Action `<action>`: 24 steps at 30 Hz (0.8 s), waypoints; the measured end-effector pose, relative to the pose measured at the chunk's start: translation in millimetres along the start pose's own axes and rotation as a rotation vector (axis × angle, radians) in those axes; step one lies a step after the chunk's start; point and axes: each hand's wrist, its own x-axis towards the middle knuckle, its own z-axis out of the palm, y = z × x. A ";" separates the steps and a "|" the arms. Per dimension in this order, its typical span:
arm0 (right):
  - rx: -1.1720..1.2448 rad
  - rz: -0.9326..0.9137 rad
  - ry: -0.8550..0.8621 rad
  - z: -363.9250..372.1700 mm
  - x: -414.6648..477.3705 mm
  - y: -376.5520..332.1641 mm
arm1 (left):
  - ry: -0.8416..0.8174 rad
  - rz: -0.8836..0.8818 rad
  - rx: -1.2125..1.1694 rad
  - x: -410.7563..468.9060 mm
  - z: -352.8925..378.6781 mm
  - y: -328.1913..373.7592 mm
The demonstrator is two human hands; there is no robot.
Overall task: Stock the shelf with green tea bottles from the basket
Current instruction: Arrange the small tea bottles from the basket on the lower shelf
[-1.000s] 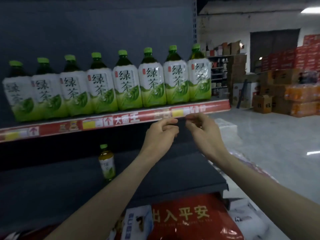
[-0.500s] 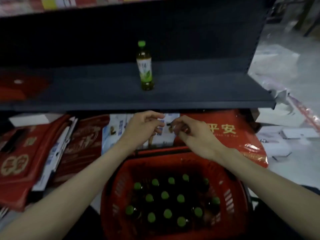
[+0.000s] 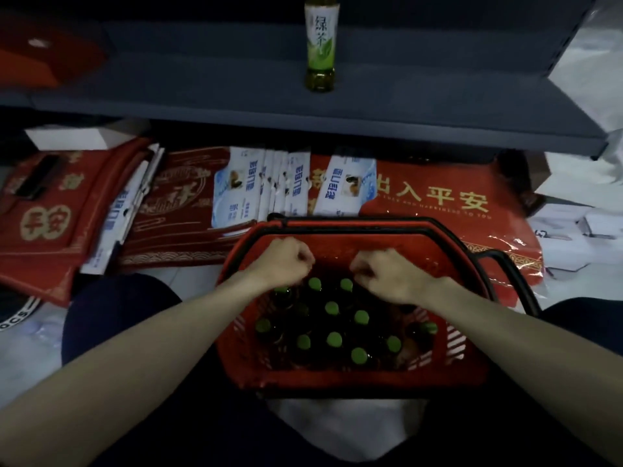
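Note:
A red basket (image 3: 472,372) sits on the floor between my knees, holding several green tea bottles (image 3: 333,339) that stand upright with green caps. My left hand (image 3: 283,264) and my right hand (image 3: 384,274) are both down inside the basket at its far end. Each has its fingers curled over a bottle top in the far row, and those caps are hidden under the hands. One green tea bottle (image 3: 321,42) stands alone and upright on the dark shelf (image 3: 438,106) above the basket.
Under the shelf lie red doormats (image 3: 438,200) and white-and-blue packets (image 3: 256,190). The basket's black handle (image 3: 515,274) hangs off its right side. White boxes (image 3: 580,230) lie on the floor at the right.
My view has dropped from the upper shelf of big bottles to the basket. Both hands have come down from the shelf edge into the basket and curled over bottle tops.

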 end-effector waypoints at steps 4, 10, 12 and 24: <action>-0.196 -0.027 -0.240 36.1 8.8 2.6 | -0.139 -0.067 0.363 4.1 32.9 -16.1; -0.271 -0.028 -0.339 59.0 17.8 11.7 | -0.265 -0.074 0.473 23.1 58.2 -25.5; -0.290 -0.020 -0.339 61.5 17.4 19.3 | -0.293 -0.096 0.511 26.8 66.0 -34.2; -0.377 -0.073 -0.282 77.5 16.4 25.0 | -0.180 0.004 0.546 17.3 76.9 -55.0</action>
